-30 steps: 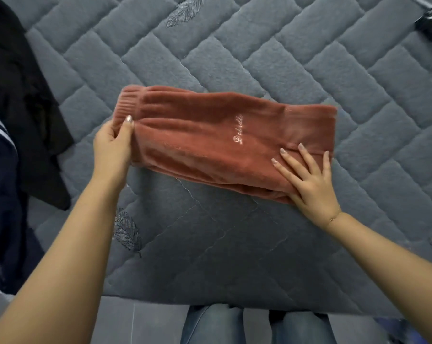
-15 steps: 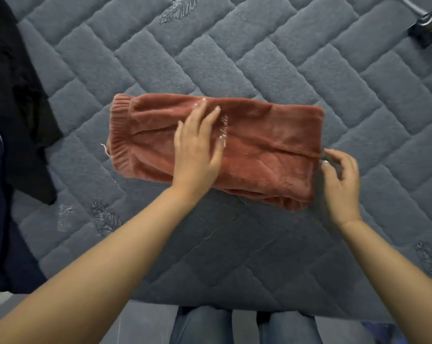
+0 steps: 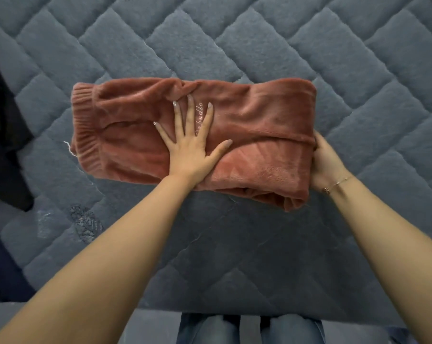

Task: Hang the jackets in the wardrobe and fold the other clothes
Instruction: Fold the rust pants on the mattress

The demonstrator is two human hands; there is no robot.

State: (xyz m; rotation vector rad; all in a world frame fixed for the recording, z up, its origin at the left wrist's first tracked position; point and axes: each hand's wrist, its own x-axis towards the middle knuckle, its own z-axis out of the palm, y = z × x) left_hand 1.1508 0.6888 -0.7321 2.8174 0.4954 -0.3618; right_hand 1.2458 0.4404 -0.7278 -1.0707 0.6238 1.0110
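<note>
A rust-red fleece garment [image 3: 259, 135] lies folded into a long band across the grey quilted mattress [image 3: 234, 45], its ribbed cuff at the left end. My left hand [image 3: 192, 147] lies flat on the middle of it, fingers spread over the embroidered lettering, pressing the fabric down. My right hand [image 3: 325, 165] grips the garment's right end, with the fingers tucked under the fold and hidden by the cloth.
Dark clothes, black [image 3: 4, 135] and navy [image 3: 1, 269], lie heaped at the left edge of the mattress. The mattress's near edge runs along the bottom, with my jeans-clad legs [image 3: 249, 328] just below it.
My left hand moved from the left cuff to the garment's middle and now presses flat. My right hand left the top of the cloth and took hold of the right end.
</note>
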